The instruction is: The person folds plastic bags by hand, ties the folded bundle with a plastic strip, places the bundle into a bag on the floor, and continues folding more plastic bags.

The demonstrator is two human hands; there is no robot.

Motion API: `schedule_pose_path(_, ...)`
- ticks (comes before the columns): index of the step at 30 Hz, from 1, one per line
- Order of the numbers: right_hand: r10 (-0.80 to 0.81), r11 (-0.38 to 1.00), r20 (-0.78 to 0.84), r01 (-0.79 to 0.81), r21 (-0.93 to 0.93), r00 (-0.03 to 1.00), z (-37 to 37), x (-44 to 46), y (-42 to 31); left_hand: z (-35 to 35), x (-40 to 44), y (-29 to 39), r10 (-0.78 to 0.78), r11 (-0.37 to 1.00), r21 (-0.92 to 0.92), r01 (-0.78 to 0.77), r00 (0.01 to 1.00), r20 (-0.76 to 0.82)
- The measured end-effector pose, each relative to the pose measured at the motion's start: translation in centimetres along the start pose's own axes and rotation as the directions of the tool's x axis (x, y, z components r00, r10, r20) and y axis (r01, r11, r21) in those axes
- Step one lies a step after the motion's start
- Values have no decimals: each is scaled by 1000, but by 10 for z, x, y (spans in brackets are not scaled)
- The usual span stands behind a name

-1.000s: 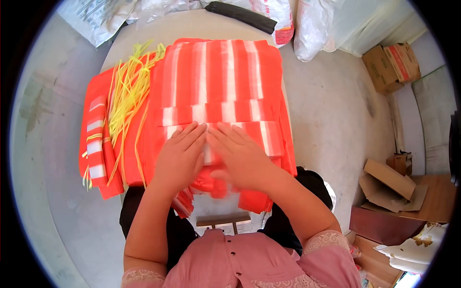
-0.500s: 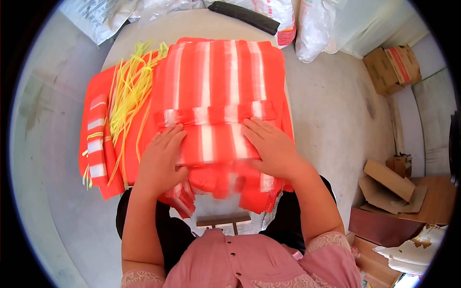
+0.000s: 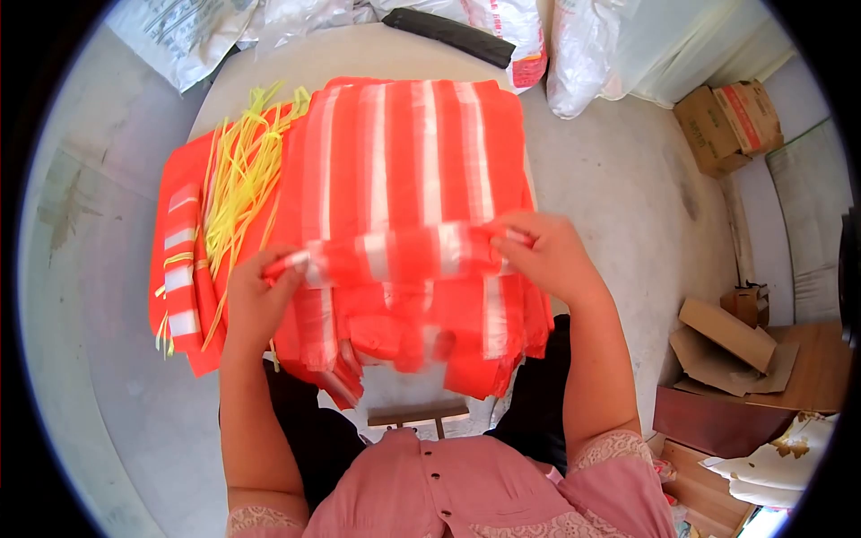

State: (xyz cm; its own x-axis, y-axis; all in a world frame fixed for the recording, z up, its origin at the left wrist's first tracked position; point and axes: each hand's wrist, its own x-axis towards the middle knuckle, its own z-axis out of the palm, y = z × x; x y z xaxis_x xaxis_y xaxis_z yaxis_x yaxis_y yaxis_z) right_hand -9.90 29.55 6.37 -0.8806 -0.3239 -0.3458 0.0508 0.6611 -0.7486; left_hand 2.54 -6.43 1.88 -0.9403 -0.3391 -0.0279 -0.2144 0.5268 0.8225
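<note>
A flattened stack of red-and-white striped plastic bags (image 3: pixel 404 152) lies in front of me. Across its near part runs a folded band of the same striped plastic (image 3: pixel 408 254), slightly blurred. My left hand (image 3: pixel 260 291) pinches the band's left end, and my right hand (image 3: pixel 543 255) grips the right end, with thumb and fingers closed on it. Loose bag ends (image 3: pixel 489 372) hang over the near edge. Left of the stack are yellow tie strips (image 3: pixel 242 193) and a narrow folded striped bundle (image 3: pixel 180 269) with a yellow strip around it.
The stack rests on a pale table (image 3: pixel 296 58). A black roll (image 3: pixel 448 36) lies at its far edge, near white sacks (image 3: pixel 184 36). On the right are a cardboard box (image 3: pixel 726 125) and an opened carton (image 3: pixel 731 350).
Both hands went from lying flat on the plastic to gripping the folded band's ends. The near flap is now gathered into that band, and the hands have moved apart.
</note>
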Motion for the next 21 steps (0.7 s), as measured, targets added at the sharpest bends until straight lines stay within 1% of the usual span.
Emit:
schedule_pose_path(1, 43, 995, -88, -35, 95, 995, 3, 3, 1, 5, 3, 8, -67, 997, -31, 65, 992, -104)
schedule_pose_path(2, -119, 993, -226, 120, -10, 967, 10, 9, 8, 10, 7, 12, -21, 1000, 15, 25, 982, -187)
schedule_pose_path(3, -288, 957, -343, 257, -135, 894, 18, 16, 12, 16, 10, 13, 146, 982, 154, -113, 964, -222)
schedule_pose_path(4, -456, 888, -430, 369, -273, 779, 24, 22, 15, 23, 13, 11, 314, 925, 292, -242, 920, -233)
schedule_pose_path(5, -523, 847, -335, 433, -309, 784, 29, 23, 18, 29, 15, 11, 474, 833, 426, -352, 852, -222)
schedule_pose_path(6, -583, 800, -234, 497, -337, 778, 36, 21, 14, 35, 11, 15, 474, 820, 421, -387, 872, -122)
schedule_pose_path(7, -631, 750, -132, 558, -355, 764, 44, 19, 10, 41, 10, 21, 534, 761, 444, -474, 846, -12)
schedule_pose_path(9, -722, 615, 17, 652, -444, 692, 66, 20, 5, 53, 7, 34, 616, 626, 454, -634, 759, 211)
schedule_pose_path(10, -754, 539, 96, 695, -476, 650, 75, 21, 4, 59, 5, 36, 597, 631, 441, -638, 763, 249)
schedule_pose_path(12, -740, 516, 138, 687, -511, 658, 85, 22, 4, 69, 3, 36, 558, 640, 415, -646, 763, 326)
schedule_pose_path(15, -736, 495, 155, 679, -542, 659, 88, 27, 10, 75, 4, 32, 533, 668, 415, -618, 786, 313)
schedule_pose_path(19, -731, 463, 161, 655, -598, 663, 84, 33, 22, 73, 7, 19, 534, 627, 493, -603, 794, 292)
schedule_pose_path(21, -738, 453, 125, 624, -637, 664, 76, 33, 29, 71, 9, 7, 539, 592, 546, -594, 795, 280)
